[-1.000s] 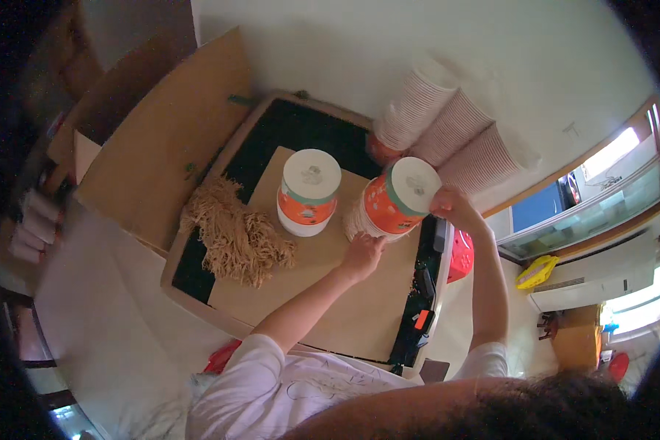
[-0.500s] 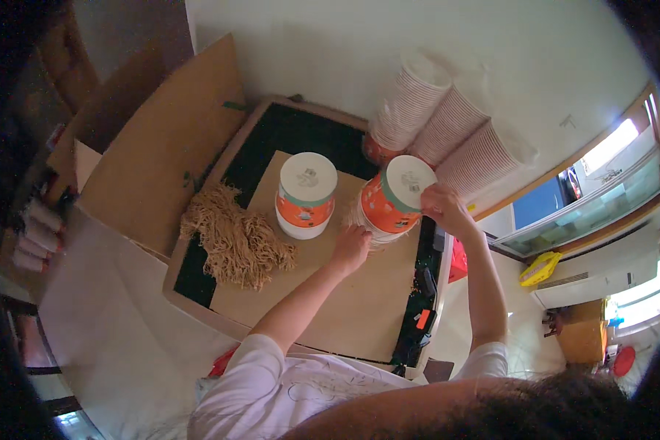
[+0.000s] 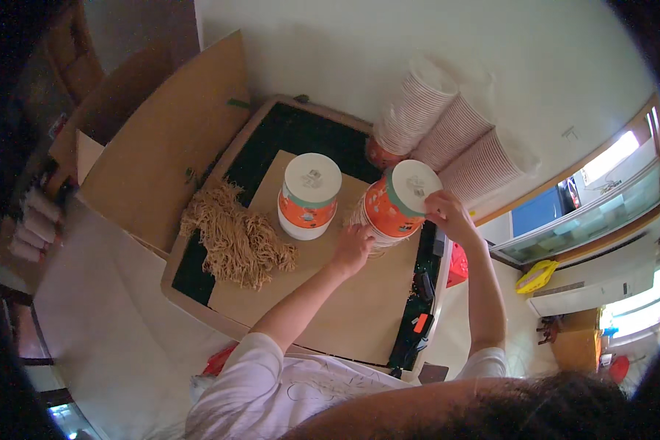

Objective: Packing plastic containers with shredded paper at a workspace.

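A short stack of paper buckets, orange with a green band, stands bottom-up and slightly tilted between my hands. Its round white base faces up, and pale rims show below the orange part. My left hand is closed against the stack's lower left side, beside tan strands; what its fingers pinch is hidden. At the right edge of the base, my right hand has thumb and fingers drawn together; any small thing in them does not show. A similar bucket stack stands upright to the left, untouched, with a heap of tan twine beside it.
Tall stacks of nested white-rimmed buckets lean against the wall behind. A brown cardboard sheet covers part of the dark green tabletop. A large cardboard box stands at left. Small black tools lie along the right edge.
The stack between my hands leans a little more to the left. My right hand has moved slightly right and down along its edge. The whole view has shifted slightly.
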A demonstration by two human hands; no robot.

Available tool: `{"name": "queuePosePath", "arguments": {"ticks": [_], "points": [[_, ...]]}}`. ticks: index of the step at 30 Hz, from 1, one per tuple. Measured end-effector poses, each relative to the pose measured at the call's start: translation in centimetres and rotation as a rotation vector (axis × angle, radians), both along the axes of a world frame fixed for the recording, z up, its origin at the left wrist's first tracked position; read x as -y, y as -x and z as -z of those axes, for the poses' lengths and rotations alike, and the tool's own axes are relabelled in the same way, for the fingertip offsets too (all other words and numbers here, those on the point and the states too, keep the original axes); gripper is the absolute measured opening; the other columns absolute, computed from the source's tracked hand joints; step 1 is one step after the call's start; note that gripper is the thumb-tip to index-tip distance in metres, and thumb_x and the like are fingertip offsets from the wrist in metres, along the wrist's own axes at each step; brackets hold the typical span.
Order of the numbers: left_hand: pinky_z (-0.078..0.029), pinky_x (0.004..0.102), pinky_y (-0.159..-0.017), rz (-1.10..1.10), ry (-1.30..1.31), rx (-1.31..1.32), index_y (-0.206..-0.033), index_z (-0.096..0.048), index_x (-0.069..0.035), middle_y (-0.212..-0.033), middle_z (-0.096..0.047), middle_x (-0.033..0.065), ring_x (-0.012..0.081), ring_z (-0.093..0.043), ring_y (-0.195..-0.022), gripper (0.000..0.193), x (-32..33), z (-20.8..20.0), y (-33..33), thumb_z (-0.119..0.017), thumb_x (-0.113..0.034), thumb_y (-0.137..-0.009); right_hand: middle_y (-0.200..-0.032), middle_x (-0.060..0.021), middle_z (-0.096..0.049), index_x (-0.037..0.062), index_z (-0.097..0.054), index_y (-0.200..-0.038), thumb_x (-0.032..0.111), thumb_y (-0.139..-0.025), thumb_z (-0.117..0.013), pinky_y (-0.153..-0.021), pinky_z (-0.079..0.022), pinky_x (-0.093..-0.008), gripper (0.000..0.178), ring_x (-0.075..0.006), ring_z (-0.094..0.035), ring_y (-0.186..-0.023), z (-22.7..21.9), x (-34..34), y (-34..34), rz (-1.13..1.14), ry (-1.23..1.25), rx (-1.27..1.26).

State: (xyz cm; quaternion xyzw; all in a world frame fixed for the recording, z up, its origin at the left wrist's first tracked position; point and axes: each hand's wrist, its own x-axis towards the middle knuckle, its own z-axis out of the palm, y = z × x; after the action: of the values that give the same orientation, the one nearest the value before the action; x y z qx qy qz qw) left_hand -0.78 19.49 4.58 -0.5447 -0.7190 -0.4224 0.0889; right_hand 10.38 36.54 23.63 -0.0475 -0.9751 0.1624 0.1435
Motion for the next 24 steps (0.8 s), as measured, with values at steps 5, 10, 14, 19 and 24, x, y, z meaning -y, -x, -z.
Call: {"name": "queuePosePath", "arguments": {"ticks": [5,10,14,19,24], "points": [[-0.033,0.0418,-0.084,0.046,0.170,0.000,-0.081,-0.059,-0.006,-0.101,-0.051,0.0084,0.0245,-0.045,-0.095,0.017,0.8,-1.8,-0.2,-0.046,-0.016,-0.076,-0.088,-0.0107,-0.054,0.0022,-0.055,-0.082,-0.005,-0.062,-0.062,-0.066,-0.045,-0.0312,0.023,-0.0260,-0.053,-0.080,0.0,-0.4,-0.5,-0.024,-0.004,0.006],[-0.032,0.0434,-0.084,0.001,0.165,-0.087,-0.082,-0.058,-0.008,-0.104,-0.050,0.0080,0.0248,-0.045,-0.097,0.017,1.5,-1.8,-0.5,-0.045,-0.014,-0.074,-0.089,-0.0122,-0.055,0.0012,-0.054,-0.080,0.004,-0.063,-0.064,-0.079,-0.041,-0.0364,0.020,-0.0303,-0.050,-0.090,-0.3,0.0,-0.7,0.053,0.114,0.053],[-0.032,0.0435,-0.084,0.012,0.142,-0.077,-0.080,-0.057,-0.008,-0.110,-0.047,0.0081,0.0253,-0.044,-0.099,0.014,1.1,-0.3,-0.5,-0.046,-0.012,-0.073,-0.093,-0.0113,-0.054,0.0018,-0.056,-0.082,-0.001,-0.063,-0.063,-0.070,-0.044,-0.0328,0.020,-0.0277,-0.053,-0.083,0.5,-0.8,-0.8,-0.042,-0.026,-0.028],[-0.031,0.0455,-0.083,0.054,0.182,-0.019,-0.082,-0.057,-0.007,-0.114,-0.044,0.0080,0.0262,-0.043,-0.100,0.015,0.9,-0.1,-0.7,-0.046,-0.011,-0.073,-0.093,-0.0120,-0.055,0.0018,-0.056,-0.082,-0.002,-0.061,-0.062,-0.072,-0.044,-0.0347,0.022,-0.0292,-0.053,-0.086,0.3,-0.4,-0.6,-0.051,-0.107,0.047],[-0.029,0.0483,-0.086,0.044,0.228,-0.111,-0.087,-0.057,-0.007,-0.119,-0.041,0.0085,0.0281,-0.042,-0.105,0.018,1.0,1.2,-0.4,-0.046,-0.011,-0.073,-0.093,-0.0123,-0.055,0.0041,-0.054,-0.081,0.001,-0.063,-0.055,-0.079,-0.041,-0.0371,0.019,-0.0300,-0.050,-0.090,1.0,0.0,-0.3,0.007,-0.047,0.071]]}}
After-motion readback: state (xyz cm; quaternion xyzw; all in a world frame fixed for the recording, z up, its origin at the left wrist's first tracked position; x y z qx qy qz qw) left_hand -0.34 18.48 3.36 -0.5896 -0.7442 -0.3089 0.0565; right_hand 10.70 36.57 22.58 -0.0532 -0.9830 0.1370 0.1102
